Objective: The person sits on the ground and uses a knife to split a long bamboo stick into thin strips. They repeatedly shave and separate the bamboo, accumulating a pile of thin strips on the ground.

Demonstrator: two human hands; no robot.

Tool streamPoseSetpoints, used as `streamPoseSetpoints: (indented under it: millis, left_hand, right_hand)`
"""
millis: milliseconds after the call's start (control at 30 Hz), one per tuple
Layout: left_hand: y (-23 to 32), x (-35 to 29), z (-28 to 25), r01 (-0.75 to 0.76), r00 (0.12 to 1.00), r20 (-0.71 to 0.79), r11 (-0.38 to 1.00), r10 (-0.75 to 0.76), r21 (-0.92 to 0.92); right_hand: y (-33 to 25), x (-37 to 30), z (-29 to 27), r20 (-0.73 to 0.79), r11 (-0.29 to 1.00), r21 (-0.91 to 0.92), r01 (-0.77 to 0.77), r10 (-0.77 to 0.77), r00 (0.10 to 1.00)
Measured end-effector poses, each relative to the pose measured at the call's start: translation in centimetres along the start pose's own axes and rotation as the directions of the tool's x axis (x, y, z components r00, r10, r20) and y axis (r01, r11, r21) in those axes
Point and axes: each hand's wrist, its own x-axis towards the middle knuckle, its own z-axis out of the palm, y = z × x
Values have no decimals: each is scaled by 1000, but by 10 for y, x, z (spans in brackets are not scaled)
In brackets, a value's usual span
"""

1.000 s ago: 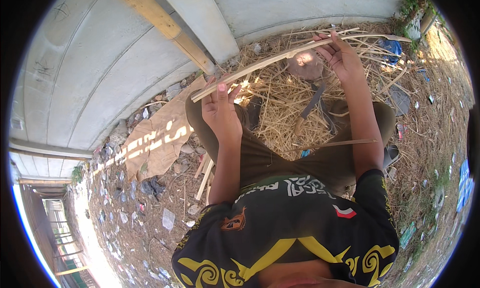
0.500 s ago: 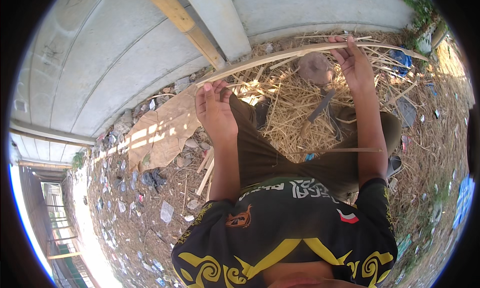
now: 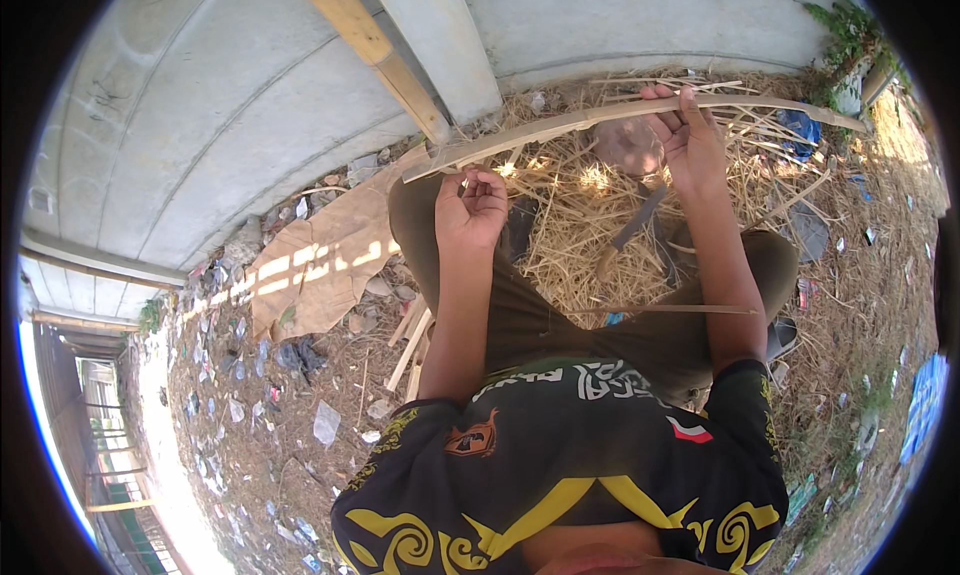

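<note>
A long, pale bamboo strip point(image 3: 560, 123) bows across in front of me. My right hand point(image 3: 688, 143) grips it right of its middle, thumb on the near side and fingers behind. Near its left end, my left hand point(image 3: 470, 210) is closed, curled fingertips at the strip's lower edge; the exact contact is partly hidden. Beneath the strip, a round stone point(image 3: 625, 147) sits among thin shavings point(image 3: 570, 235). A knife with a dark blade point(image 3: 642, 218) lies on those shavings between my legs. Another thin strip point(image 3: 665, 309) crosses near my lap and right forearm.
A pale panel wall point(image 3: 240, 105) rises ahead, with a bamboo pole point(image 3: 360, 40) leaning there. Brown cardboard point(image 3: 320, 260) lies to the left, near split bamboo pieces point(image 3: 410, 350). Cut strips point(image 3: 750, 125) and blue plastic point(image 3: 800, 130) are at the far right. Litter covers the ground.
My left hand has moved right and slightly down along the strip, its fingers curling more. The strip has shifted a little to the right, and my right hand is slightly lower and further left.
</note>
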Motion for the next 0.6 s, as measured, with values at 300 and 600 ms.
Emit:
streamPoseSetpoints:
  millis: [300, 600]
  left_hand:
    - [-36, -31, -50, 109, 982, -18, 481, -190, 870]
    - [-36, -96, 4, -347, 482, 735, -874, -477, -339]
  right_hand:
    - [-38, 19, -21, 96, 934, -289, 209, -189, 977]
    - [-26, 20, -52, 52, 896, -443, -30, 59, 997]
